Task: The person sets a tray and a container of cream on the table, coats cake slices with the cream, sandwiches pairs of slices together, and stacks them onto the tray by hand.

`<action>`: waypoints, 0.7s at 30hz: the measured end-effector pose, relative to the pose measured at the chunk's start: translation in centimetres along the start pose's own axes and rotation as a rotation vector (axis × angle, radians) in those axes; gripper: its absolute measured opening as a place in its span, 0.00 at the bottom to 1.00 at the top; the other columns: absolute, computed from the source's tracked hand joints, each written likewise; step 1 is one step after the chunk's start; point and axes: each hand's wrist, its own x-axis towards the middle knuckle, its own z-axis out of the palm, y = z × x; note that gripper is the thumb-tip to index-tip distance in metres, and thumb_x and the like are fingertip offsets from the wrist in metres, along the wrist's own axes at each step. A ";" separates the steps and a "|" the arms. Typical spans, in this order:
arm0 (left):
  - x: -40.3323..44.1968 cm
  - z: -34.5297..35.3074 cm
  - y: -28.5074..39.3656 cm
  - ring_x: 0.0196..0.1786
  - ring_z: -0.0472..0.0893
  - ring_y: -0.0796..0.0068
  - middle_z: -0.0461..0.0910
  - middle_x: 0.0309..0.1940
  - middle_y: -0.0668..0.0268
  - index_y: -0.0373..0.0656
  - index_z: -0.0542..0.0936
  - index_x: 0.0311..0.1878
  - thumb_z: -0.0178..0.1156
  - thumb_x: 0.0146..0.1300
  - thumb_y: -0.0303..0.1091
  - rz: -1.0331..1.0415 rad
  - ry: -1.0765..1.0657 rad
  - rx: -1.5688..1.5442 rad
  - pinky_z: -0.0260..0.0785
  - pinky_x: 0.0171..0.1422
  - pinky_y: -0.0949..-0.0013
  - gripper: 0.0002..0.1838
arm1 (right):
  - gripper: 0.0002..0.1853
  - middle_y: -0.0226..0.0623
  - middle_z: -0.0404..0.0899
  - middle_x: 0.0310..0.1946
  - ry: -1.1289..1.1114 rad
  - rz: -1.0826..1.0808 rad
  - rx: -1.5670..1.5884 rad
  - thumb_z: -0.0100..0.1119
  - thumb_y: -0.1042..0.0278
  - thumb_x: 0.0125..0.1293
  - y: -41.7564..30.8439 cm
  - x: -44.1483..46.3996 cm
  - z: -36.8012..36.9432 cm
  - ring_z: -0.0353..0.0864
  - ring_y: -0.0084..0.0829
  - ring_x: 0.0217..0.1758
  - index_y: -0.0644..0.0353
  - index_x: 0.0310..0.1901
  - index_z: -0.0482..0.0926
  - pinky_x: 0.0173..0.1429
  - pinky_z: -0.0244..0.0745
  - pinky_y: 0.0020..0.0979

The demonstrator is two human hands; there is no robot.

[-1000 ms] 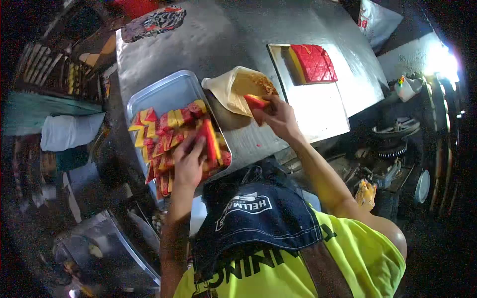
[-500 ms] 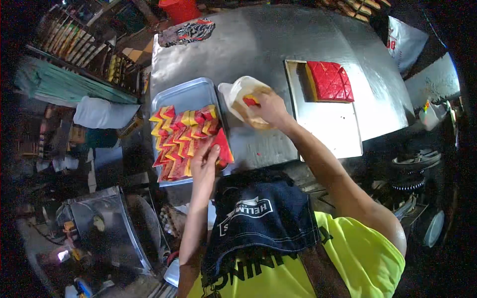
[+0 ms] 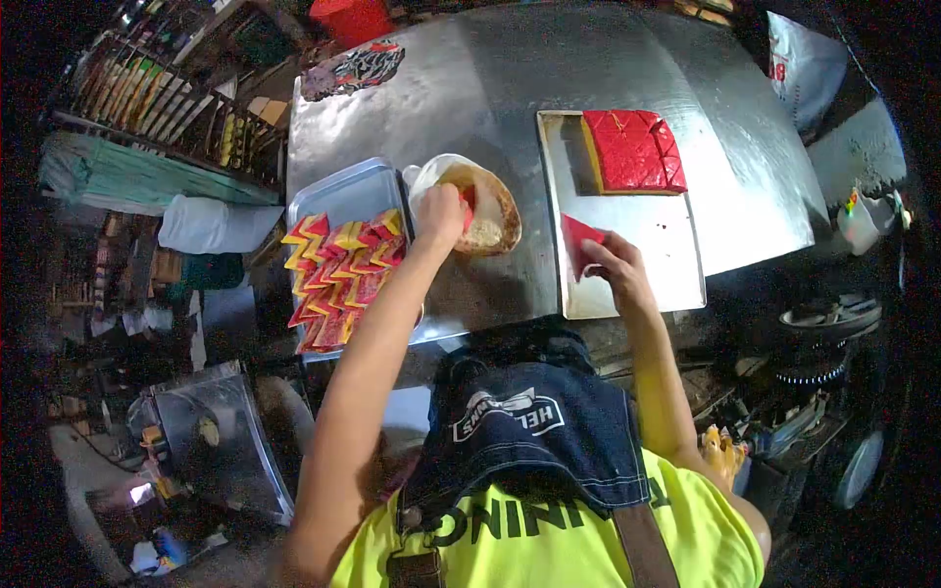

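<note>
My left hand [image 3: 441,213] is closed on a red-topped cake piece [image 3: 468,204], inside a white bowl [image 3: 498,179] with pale crumbly coating smeared on its wall. Another triangular red cake slice [image 3: 580,238] is pinched in my right hand [image 3: 620,269], over the bare part of a metal baking tray [image 3: 637,284]. At that tray's far end sits a block of red-glazed cake [image 3: 637,152], scored into triangles. Left of the bowl, a blue-grey tray [image 3: 343,186] carries rows of red and yellow cake triangles [image 3: 343,269], standing closely packed.
Everything stands on a metal table [image 3: 490,78]. A patterned cloth [image 3: 363,71] lies at its far left corner, near a red container [image 3: 350,20]. Racks of baked goods [image 3: 137,88] stand at left. A white sack [image 3: 804,73] is beyond the right edge.
My right hand has left the bowl and moved right, over the baking tray, with a slice. My left hand has gone from the blue-grey tray into the bowl, still holding a cake piece.
</note>
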 end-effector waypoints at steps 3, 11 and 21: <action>0.1 -2.4 0.3 0.42 0.87 0.45 0.86 0.32 0.44 0.37 0.88 0.32 0.62 0.63 0.35 -0.060 -0.249 -0.177 0.78 0.47 0.46 0.12 | 0.22 0.38 0.86 0.45 0.028 0.099 0.241 0.65 0.55 0.71 1.0 -0.6 -0.8 0.86 0.30 0.45 0.66 0.56 0.81 0.51 0.80 0.33; -4.5 -7.1 -2.6 0.44 0.88 0.67 0.87 0.44 0.52 0.36 0.81 0.59 0.66 0.65 0.35 0.059 0.271 -0.517 0.79 0.51 0.62 0.21 | 0.32 0.43 0.85 0.47 -0.152 0.163 0.215 0.64 0.50 0.69 -2.3 1.6 7.1 0.87 0.36 0.44 0.70 0.64 0.74 0.40 0.83 0.35; -3.3 -13.6 -24.6 0.40 0.86 0.64 0.86 0.42 0.60 0.41 0.80 0.55 0.72 0.59 0.28 -0.004 0.322 -0.472 0.78 0.43 0.63 0.20 | 0.28 0.45 0.82 0.52 -0.318 -0.453 -1.029 0.71 0.70 0.58 -3.7 15.9 31.4 0.81 0.37 0.58 0.67 0.60 0.79 0.61 0.77 0.36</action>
